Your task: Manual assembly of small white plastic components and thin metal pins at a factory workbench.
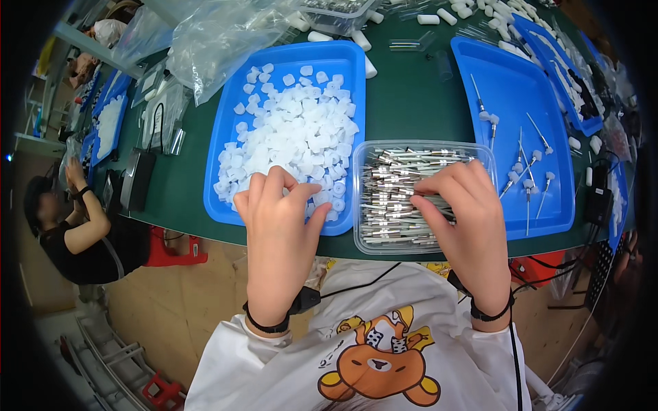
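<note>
My left hand (277,219) is over the near edge of a blue tray (218,161) heaped with small white translucent plastic caps (295,137). Its fingers are curled, with a gap between thumb and forefinger beside several caps; I see nothing held. To the right, my right hand (466,212) reaches into a clear plastic box (425,250) of thin rods with metal fittings (394,195). Thumb and forefinger nearly meet in a pinch at the rods, and what lies between them is too small to make out.
A second blue tray (558,212) at right holds several thin rods with white caps on them. Clear plastic bags (212,41) and white cylinders (360,40) lie at the back of the green table (411,89). At far left a person (68,240) sits by a red stool (175,250).
</note>
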`<state>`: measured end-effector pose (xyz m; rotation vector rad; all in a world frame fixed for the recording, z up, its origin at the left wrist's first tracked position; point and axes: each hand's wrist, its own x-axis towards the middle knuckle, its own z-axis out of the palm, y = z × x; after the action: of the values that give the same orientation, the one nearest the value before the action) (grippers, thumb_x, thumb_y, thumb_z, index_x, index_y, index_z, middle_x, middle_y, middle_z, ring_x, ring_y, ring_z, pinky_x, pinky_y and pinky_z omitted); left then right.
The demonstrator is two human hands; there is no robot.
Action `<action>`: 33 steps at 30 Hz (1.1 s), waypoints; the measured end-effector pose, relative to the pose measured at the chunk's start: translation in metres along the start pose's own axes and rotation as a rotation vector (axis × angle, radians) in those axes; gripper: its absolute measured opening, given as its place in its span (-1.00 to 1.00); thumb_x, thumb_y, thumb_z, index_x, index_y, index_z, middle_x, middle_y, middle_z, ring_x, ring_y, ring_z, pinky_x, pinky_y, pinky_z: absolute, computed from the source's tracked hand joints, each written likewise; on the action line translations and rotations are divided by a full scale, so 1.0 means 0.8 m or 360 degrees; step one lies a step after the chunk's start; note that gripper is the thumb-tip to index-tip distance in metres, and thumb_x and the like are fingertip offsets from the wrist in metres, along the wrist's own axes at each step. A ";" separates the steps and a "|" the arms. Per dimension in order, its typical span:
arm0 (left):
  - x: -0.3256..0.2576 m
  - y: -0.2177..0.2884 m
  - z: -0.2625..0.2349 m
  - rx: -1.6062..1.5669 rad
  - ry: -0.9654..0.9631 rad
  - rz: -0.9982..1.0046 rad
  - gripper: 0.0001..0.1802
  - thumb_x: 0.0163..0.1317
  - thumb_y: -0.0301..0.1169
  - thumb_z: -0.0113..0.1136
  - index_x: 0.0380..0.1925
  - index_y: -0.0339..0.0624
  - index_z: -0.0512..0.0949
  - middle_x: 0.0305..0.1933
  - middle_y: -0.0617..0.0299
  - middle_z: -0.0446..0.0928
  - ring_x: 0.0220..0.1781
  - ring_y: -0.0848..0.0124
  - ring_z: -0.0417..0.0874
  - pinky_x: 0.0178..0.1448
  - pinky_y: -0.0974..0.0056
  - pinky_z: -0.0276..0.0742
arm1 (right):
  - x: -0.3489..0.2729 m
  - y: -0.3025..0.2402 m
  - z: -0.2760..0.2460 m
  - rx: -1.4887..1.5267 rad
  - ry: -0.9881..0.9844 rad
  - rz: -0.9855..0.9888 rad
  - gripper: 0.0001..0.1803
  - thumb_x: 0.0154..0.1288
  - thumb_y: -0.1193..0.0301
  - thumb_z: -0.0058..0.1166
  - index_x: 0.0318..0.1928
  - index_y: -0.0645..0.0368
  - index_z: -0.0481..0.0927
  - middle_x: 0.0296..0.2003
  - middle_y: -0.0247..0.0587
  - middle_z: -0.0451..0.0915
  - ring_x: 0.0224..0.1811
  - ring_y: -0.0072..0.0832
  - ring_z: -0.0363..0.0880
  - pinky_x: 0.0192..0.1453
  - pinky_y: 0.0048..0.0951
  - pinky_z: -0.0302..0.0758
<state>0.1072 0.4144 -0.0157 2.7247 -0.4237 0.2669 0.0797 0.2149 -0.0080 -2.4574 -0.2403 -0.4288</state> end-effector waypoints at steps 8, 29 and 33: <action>-0.008 0.007 -0.005 -0.0237 0.0165 0.0006 -0.75 -0.22 -0.54 0.28 -0.43 -0.16 0.53 -0.33 0.26 0.40 -0.27 0.34 0.39 -0.17 0.30 0.17 | 0.003 0.001 -0.007 0.0057 0.0214 -0.0148 -0.82 -0.09 0.62 0.14 -0.40 0.23 0.48 -0.42 -0.23 0.48 -0.34 -0.36 0.40 -0.29 -0.46 0.34; -0.040 0.062 0.009 -0.3205 -0.0520 -0.0157 -0.69 -0.03 -0.52 0.18 -0.28 -0.25 0.30 -0.19 -0.04 0.36 -0.26 0.22 0.52 -0.18 0.24 0.47 | -0.058 0.010 -0.020 0.2907 -0.0273 -0.0411 -0.19 -0.15 0.06 0.30 -0.17 0.65 0.40 -0.39 0.27 0.53 -0.42 -0.23 0.55 -0.38 -0.40 0.42; -0.040 0.067 0.008 -0.3258 -0.0501 -0.0141 -0.69 -0.03 -0.52 0.18 -0.28 -0.24 0.30 -0.18 -0.05 0.35 -0.27 0.20 0.53 -0.22 0.24 0.50 | -0.048 0.005 -0.021 0.2664 -0.0284 -0.0445 -0.43 -0.12 0.22 0.33 -0.24 0.44 0.42 -0.48 -0.05 0.52 -0.53 -0.42 0.45 -0.52 -0.53 0.39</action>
<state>0.0602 0.3723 -0.0116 0.7315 -0.3015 -0.4403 0.0411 0.1991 -0.0109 -0.8025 -0.6693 -0.0098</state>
